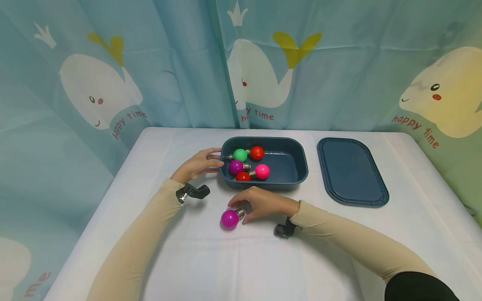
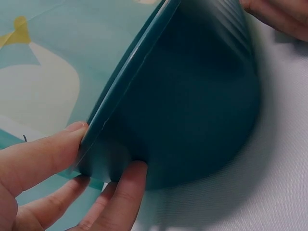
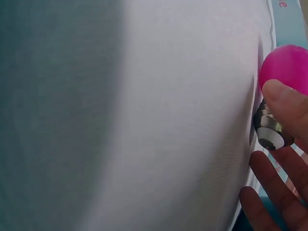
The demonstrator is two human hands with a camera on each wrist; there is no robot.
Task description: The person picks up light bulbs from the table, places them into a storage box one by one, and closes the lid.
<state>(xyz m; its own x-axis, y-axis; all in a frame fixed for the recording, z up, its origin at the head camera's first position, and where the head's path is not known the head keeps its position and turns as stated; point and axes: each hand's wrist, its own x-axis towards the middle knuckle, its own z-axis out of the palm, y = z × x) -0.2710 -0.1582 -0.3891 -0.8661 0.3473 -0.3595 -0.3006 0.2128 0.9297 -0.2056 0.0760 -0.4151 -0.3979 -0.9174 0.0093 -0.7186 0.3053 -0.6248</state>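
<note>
A magenta light bulb (image 1: 229, 219) with a silver screw base lies on the white table. My right hand (image 1: 260, 203) is over its base, thumb and fingers parted on either side. In the right wrist view the thumb (image 3: 288, 103) overlaps the bulb (image 3: 288, 67), while the other fingers spread below the base; contact is unclear. My left hand (image 1: 197, 165) touches the left end of a dark blue box (image 1: 284, 165) with extended fingers. The left wrist view shows fingertips (image 2: 137, 173) against the outer wall and rim. Inside the box lie several green, red, purple and pink bulbs.
To the right of the box, a dark blue lid (image 1: 352, 171) lies flat on the white-covered table (image 1: 211, 267). A blue-green curtain (image 1: 180, 75) printed with whales hangs behind the table and along its left side.
</note>
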